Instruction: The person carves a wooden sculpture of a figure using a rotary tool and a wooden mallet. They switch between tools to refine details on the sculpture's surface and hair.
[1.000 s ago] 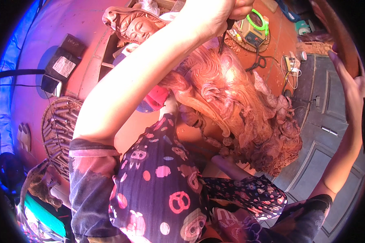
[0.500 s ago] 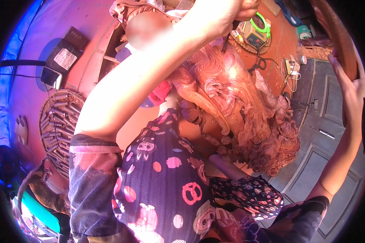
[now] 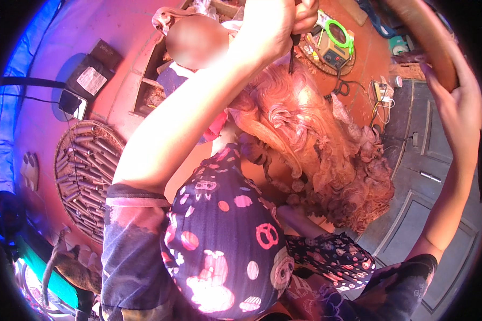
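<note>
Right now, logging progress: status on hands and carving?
Left hand shut on a thin dark tool, tip at the wood carving. Right hand grips a curved wooden edge. Nothing between.

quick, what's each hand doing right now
Left hand: closed on a thin dark tool over the wood carving.
Right hand: curled on a curved wooden rim.

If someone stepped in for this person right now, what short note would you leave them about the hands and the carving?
Left hand: raised, fingers closed on a thin dark tool, its tip at the top of the carving.
Right hand: gripping a curved wooden rim at the right edge.
Carving: large, reddish, ornate, standing between the knees; curls and scrollwork are already cut.
Basket of tools on the floor to the left.
How much is left cannot be told.
</note>
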`<action>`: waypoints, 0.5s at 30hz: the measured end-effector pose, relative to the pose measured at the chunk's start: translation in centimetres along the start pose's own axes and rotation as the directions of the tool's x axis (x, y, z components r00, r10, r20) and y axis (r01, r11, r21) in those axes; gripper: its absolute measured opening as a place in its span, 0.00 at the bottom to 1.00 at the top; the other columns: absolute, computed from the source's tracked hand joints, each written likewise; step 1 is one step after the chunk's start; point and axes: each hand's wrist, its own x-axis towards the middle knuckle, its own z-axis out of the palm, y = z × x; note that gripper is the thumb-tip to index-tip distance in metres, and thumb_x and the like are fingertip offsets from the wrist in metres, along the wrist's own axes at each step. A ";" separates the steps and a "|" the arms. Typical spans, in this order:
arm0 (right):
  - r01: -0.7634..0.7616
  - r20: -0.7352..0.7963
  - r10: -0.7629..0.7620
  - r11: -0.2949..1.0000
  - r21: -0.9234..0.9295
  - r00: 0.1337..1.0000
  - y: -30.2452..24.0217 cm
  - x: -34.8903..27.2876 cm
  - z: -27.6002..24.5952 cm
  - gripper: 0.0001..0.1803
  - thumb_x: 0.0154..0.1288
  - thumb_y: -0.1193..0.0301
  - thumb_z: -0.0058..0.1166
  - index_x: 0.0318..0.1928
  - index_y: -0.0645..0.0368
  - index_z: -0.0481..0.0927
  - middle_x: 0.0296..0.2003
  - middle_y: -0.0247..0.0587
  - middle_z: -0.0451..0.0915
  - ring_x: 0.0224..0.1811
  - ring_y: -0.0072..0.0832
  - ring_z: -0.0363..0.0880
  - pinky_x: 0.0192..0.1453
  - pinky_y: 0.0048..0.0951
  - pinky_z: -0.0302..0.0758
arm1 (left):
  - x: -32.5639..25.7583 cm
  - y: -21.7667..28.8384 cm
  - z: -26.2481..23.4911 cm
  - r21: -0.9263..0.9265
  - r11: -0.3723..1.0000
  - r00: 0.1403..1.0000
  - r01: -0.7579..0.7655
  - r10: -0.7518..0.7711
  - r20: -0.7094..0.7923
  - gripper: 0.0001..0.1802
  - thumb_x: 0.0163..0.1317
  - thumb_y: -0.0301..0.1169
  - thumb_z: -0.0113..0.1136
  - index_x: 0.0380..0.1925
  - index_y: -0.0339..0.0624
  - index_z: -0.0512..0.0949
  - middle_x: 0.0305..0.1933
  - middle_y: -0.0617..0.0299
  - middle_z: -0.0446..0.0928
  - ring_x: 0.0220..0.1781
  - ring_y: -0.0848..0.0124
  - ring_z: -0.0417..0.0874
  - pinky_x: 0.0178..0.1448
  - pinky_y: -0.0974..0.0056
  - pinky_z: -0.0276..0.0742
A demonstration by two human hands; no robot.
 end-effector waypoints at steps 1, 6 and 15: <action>0.059 -0.021 -0.060 0.997 -0.043 0.998 -0.5 0.1 0.1 0.27 0.63 0.82 0.56 0.63 0.64 0.70 0.56 0.43 0.76 0.59 0.28 0.74 0.66 0.29 0.67 | -0.1 0.1 -0.1 0.003 1.000 0.999 -0.004 0.003 0.032 0.32 0.74 0.57 0.29 0.20 0.47 0.65 0.12 0.71 0.56 0.10 0.79 0.50 0.15 0.72 0.46; 0.065 -0.001 -0.066 0.996 -0.065 0.998 -1.5 1.7 -0.6 0.29 0.60 0.83 0.57 0.63 0.62 0.71 0.56 0.44 0.78 0.60 0.29 0.74 0.66 0.30 0.67 | -0.1 -0.1 -0.7 -0.007 1.000 1.000 -0.010 0.010 0.028 0.32 0.73 0.57 0.31 0.17 0.47 0.65 0.10 0.71 0.56 0.10 0.78 0.50 0.16 0.71 0.45; 0.222 0.007 -0.223 0.967 -0.121 0.975 -4.0 1.9 -0.1 0.31 0.56 0.83 0.56 0.63 0.61 0.71 0.50 0.44 0.79 0.52 0.31 0.76 0.60 0.30 0.70 | -1.0 -0.1 -1.0 -0.021 0.998 0.994 -0.059 0.057 -0.093 0.33 0.73 0.57 0.31 0.16 0.46 0.65 0.09 0.69 0.56 0.08 0.77 0.51 0.14 0.70 0.47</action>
